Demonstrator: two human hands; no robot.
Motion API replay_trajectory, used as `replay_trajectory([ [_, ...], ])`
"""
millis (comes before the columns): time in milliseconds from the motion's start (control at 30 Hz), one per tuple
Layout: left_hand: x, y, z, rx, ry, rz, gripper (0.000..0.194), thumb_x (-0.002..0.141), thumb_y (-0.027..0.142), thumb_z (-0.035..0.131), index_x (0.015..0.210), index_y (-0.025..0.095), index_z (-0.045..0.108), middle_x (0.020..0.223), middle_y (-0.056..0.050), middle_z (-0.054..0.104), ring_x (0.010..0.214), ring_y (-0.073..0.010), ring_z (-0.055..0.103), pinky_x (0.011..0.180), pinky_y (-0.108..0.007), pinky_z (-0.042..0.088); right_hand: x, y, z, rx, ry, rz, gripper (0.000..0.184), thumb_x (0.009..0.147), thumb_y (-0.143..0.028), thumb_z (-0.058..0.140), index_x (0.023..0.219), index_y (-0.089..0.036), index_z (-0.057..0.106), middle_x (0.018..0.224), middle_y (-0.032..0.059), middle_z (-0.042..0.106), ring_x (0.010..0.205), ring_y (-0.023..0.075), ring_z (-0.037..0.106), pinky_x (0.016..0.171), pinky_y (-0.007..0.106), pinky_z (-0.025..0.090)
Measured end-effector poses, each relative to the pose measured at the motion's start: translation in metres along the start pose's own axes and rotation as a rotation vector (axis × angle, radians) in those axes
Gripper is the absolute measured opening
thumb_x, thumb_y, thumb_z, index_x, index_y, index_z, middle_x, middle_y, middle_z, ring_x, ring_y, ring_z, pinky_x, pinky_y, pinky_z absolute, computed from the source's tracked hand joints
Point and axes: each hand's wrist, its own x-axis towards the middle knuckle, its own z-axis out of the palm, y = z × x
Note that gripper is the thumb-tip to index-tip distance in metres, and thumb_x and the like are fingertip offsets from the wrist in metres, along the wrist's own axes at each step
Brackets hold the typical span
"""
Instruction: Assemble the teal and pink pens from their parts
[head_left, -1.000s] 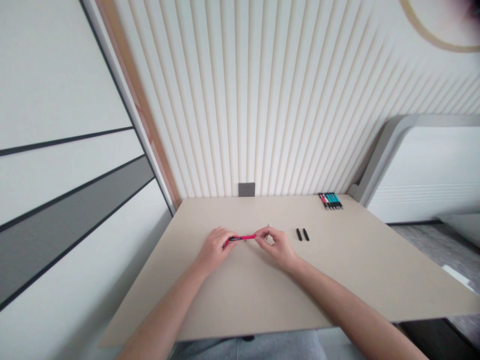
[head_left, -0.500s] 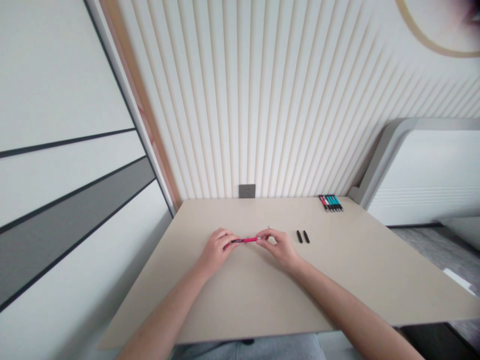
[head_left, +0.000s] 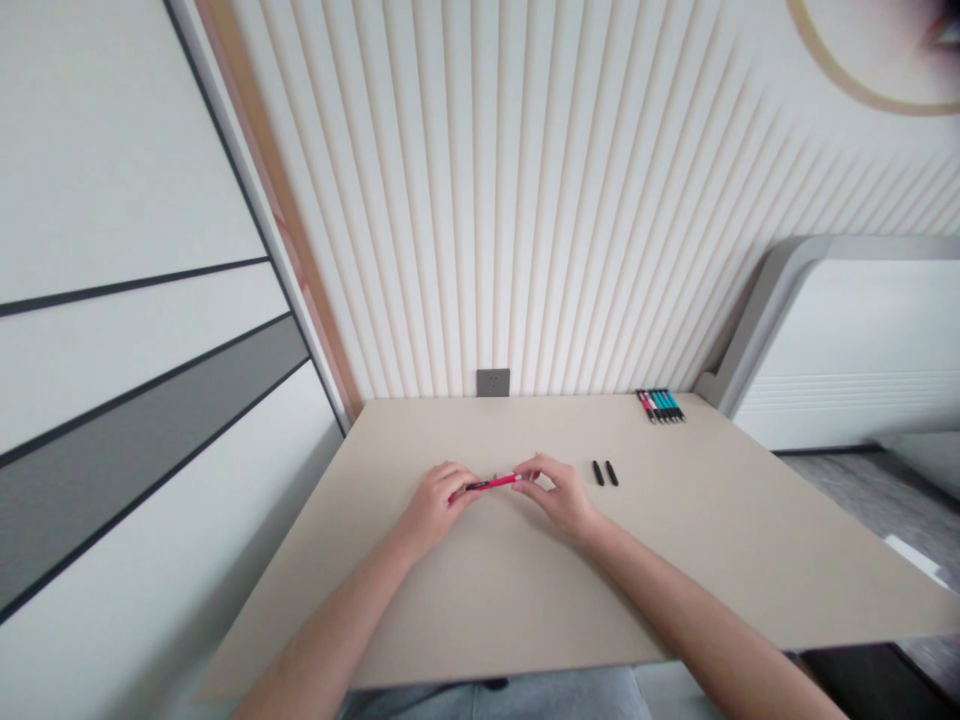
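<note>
Red pen (head_left: 491, 483) runs sideways at 3 o'clock from the left hand (head_left: 437, 508), gripped tight. Right hand (head_left: 559, 497) pinches its other end from 3 o'clock.

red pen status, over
Left hand on the black end of the red pen; right hand pinching its other end. Two black pieces right of right hand, not touching. Pen row at far desk edge.

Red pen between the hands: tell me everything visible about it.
The slim red pen is held roughly level between the left hand and right hand. Its barrel looks like plastic, with a black section toward the left end, near the left hand; the right hand pinches the other end. Whether it touches the table cannot be told.
</note>
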Motion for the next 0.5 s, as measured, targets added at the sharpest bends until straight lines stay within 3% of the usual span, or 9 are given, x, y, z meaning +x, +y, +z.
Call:
replay_trajectory([
  [300,0.0004,0.0022,0.0011,-0.050,-0.012,-0.049,0.016,0.091,0.031,0.058,0.093,0.018,0.068,0.085,-0.006,0.067,0.082,-0.0184,0.061,0.075,-0.030,0.047,0.0004,-0.0018,-0.0036,0.013,-0.013,-0.034,0.024,0.086,-0.041,0.064,0.101,-0.022,0.068,0.082,0.0052,0.068,0.077,0.0181,0.062,0.075,0.033,0.049],
  [500,-0.0017,0.0017,0.0051,-0.088,-0.037,-0.123,0.015,0.089,0.029,0.060,0.095,0.018,0.068,0.082,-0.004,0.066,0.076,-0.0160,0.060,0.071,-0.027,0.046,0.0007,-0.0025,-0.0073,0.009,0.010,-0.026,0.023,0.086,-0.041,0.064,0.098,-0.022,0.069,0.081,0.0050,0.069,0.077,0.0180,0.061,0.074,0.032,0.050],
])
